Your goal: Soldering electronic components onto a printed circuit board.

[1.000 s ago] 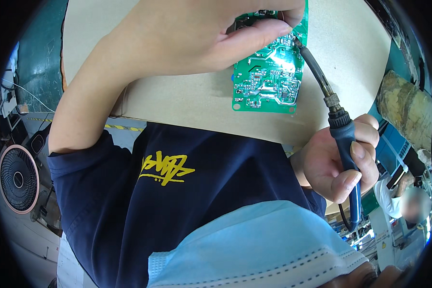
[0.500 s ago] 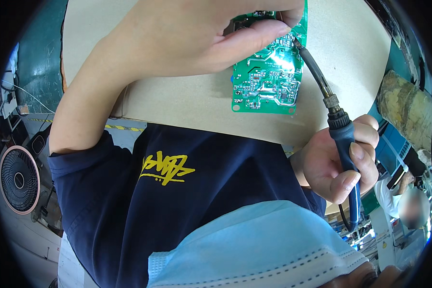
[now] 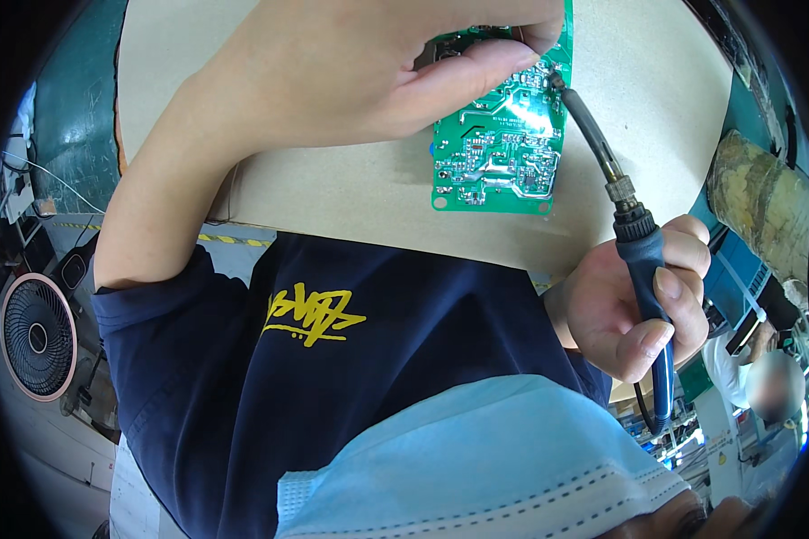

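A green circuit board (image 3: pixel 496 151) lies solder side up, with silvery joints and small parts showing. My left hand (image 3: pixel 395 76) reaches over its upper part from the left, thumb and forefinger pinched together. A thin strand that looks like solder wire shows between those fingers; its end is hidden. My right hand (image 3: pixel 634 310) wraps round the blue handle of a soldering iron (image 3: pixel 622 193). The iron slants up and left, its dark tip at the board's right side, close to my left thumb. Whether the tip touches a joint I cannot tell.
Beneath the board is a tan work surface (image 3: pixel 351 184). A thin dark wire (image 3: pixel 227 193) runs over its front edge below my left forearm. A round fan (image 3: pixel 38 337) stands at the far left. Another person (image 3: pixel 737 373) is at the right, beyond a brown patterned bundle (image 3: pixel 764 198).
The board and my left hand have shifted very slightly left. The iron's tip stays at nearly the same place on the board, and my right hand keeps its grip.
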{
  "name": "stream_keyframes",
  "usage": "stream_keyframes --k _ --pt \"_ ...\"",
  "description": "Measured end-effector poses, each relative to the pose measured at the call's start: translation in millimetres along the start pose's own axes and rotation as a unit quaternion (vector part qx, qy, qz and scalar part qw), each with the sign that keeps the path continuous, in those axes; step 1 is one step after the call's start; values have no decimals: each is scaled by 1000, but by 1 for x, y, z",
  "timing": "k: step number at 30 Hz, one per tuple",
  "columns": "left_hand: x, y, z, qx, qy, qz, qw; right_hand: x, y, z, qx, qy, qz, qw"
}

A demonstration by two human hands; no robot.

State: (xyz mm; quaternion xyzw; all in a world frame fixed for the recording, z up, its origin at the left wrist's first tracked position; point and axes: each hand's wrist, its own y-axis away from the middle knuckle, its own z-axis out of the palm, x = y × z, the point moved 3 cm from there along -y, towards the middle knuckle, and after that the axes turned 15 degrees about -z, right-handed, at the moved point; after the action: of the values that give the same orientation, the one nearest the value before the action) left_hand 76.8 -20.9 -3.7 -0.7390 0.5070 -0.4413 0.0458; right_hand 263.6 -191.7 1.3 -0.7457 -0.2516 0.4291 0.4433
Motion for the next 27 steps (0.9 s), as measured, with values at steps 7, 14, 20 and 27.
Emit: stream_keyframes --k 7,14,20,27 --pt "0 -1 1 2 -1 4 1000 0 2 1 41 -17 2 999" --pt "1 0 -1 1 -6 4 1000 -1 -1 2 2 -15 -17 1000" --pt "4 -4 -4 2 81 -66 994 -4 0 2 5 11 3 1000" --pt "4 -5 -2 -7 91 -63 994 -6 1 6 5 43 -25 999"
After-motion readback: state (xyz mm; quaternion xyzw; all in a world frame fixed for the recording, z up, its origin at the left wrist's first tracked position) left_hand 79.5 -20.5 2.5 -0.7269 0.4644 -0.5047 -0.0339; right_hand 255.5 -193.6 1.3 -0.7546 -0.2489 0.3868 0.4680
